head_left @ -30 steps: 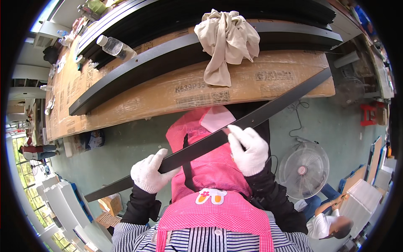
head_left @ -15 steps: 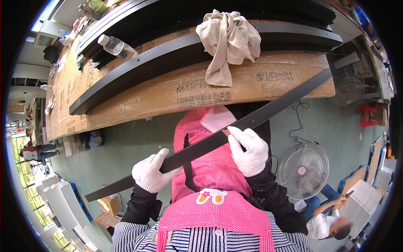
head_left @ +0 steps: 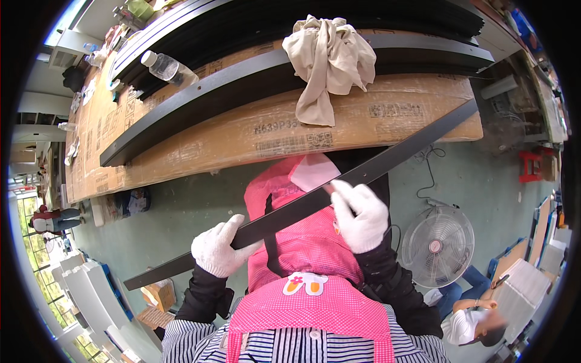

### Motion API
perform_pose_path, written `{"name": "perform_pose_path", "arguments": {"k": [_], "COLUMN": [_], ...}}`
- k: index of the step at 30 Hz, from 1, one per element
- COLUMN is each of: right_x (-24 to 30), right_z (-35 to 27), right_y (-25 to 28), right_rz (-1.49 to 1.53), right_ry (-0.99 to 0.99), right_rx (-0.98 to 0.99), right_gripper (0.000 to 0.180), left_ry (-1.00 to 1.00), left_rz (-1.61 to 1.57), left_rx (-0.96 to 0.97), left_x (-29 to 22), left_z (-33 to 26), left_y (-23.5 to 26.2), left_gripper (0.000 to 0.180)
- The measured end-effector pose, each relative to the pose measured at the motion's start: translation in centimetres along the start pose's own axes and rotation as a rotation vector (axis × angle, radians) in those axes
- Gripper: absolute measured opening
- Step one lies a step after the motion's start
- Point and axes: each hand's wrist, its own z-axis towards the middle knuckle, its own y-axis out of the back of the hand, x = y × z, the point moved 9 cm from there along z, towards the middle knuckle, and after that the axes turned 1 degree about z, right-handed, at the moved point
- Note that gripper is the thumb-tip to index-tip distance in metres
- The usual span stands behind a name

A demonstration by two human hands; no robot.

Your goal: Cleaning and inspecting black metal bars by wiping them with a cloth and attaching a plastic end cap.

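A long, flat black bar [head_left: 296, 213] slants across in front of me, its far right end over the edge of the cardboard-covered table. My left hand [head_left: 219, 247], in a white knit glove, is closed round the bar left of its middle, thumb below and fingers above. At mid-bar, my gloved right hand [head_left: 362, 216] has its fingers bent in a pinch, tips against the bar's surface. A small pinkish spot shows at those fingertips; what they hold, if anything, is too small to make out. The bar has a small hole right of this hand.
On the table's cardboard [head_left: 230, 142] lie another black bar [head_left: 200, 100], a crumpled beige cloth [head_left: 330, 57] and a clear bottle [head_left: 169, 68]. Stacked black strips [head_left: 254, 24] lie behind. A floor fan [head_left: 437, 247] stands at right, near a seated person [head_left: 475, 323] and a red stool [head_left: 531, 166].
My right hand has shifted slightly along the bar and its fingers have curled more. The left hand and the bar stay almost where they were.
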Motion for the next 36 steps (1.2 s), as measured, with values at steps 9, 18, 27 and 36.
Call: {"name": "perform_pose_path", "arguments": {"k": [9, 18, 27, 36], "right_x": [3.7, -7.9, -20.9, -20.3], "right_z": [-1.6, 6.7, 14.8, 11.2], "right_y": [-3.6, 7.2, 18.7, 19.4], "right_rz": [0.008, -0.451, -0.622, 0.018], "right_ry": [0.320, 0.136, -0.040, -0.132], "right_rx": [0.121, -0.242, -0.469, -0.712], "right_gripper": [0.027, 0.017, 0.021, 0.018], "left_ry": [-0.026, 0.022, 0.020, -0.016], "left_rz": [-0.038, -0.016, -0.011, 0.036], "left_rx": [-0.016, 0.028, -0.006, -0.051], "left_x": [-0.1, 10.9, 12.9, 12.4], "left_z": [0.5, -5.6, -6.2, -5.9], "left_y": [0.1, -0.6, -1.7, -0.7], "left_gripper": [0.045, 0.045, 0.047, 0.047]}}
